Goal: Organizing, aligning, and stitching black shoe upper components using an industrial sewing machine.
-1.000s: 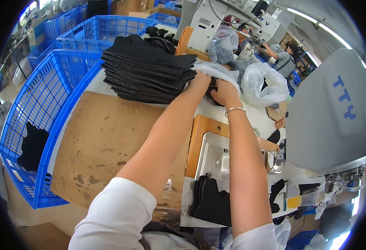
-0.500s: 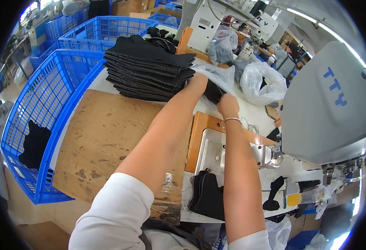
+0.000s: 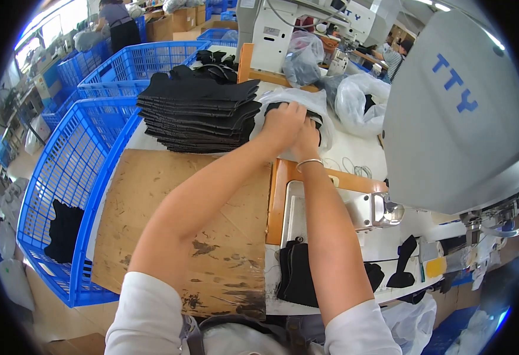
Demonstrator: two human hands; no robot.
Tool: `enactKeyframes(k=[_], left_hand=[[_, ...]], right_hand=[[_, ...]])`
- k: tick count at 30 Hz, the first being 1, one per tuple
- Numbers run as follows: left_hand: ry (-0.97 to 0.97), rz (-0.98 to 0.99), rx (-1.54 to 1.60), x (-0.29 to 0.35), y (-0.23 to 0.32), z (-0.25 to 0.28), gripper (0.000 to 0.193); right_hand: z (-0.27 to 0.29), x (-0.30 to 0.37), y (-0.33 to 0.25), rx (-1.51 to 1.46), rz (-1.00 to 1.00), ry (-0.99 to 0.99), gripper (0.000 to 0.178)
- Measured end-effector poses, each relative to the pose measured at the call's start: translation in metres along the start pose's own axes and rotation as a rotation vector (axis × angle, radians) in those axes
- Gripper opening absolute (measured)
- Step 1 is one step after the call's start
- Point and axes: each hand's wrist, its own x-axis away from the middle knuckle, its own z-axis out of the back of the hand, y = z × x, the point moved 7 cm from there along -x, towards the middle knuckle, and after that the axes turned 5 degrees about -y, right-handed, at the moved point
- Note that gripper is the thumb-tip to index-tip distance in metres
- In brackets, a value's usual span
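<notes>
Both of my hands meet at a clear plastic bag holding black fabric pieces, on the white table beyond the sewing machine bed. My left hand has its fingers curled over the fabric at the mouth of the bag. Close against it, my right hand is closed on the fabric's near side, its fingers partly covered by the left. Just left of the bag stands a tall stack of black cut fabric pieces, its right edge near my left wrist.
A worn cardboard sheet covers the near left tabletop. Blue crates line the left side. The grey sewing machine head overhangs the right; its metal bed lies under my right forearm. More black pieces lie at the front edge.
My hands have come together over the bag; before, they were apart with black fabric stretched between them. The left hand moved right and the right hand moved left. The view has shifted.
</notes>
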Motion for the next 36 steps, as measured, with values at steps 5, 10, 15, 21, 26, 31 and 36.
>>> enactKeyframes(k=[5,10,15,21,26,31,36], left_hand=[[0.139,-0.076,0.167,0.054,0.014,0.040,0.018],[0.112,0.089,0.295,0.056,-0.015,0.031,0.022],[0.248,-0.123,0.233,0.014,-0.011,0.031,0.025],[0.411,-0.328,0.087,0.005,0.023,0.019,0.034],[0.026,-0.110,0.106,0.052,-0.034,-0.060,0.041],[-0.369,0.256,0.288,0.056,-0.047,-0.095,0.049],[-0.293,0.237,0.230,0.060,-0.058,-0.097,0.045]], right_hand=[[-0.009,0.004,0.000,-0.081,0.016,0.003,0.018],[0.004,0.000,0.007,-0.441,-0.034,0.101,0.027],[0.008,-0.015,0.040,-0.569,-0.250,0.059,0.036],[0.002,-0.045,0.040,-2.222,-0.383,-0.114,0.049],[0.004,-0.059,0.014,-2.160,-0.583,-0.065,0.049],[0.000,-0.066,0.053,-1.067,-0.277,-0.097,0.029],[0.006,-0.065,0.034,-0.606,-0.049,-0.173,0.029]])
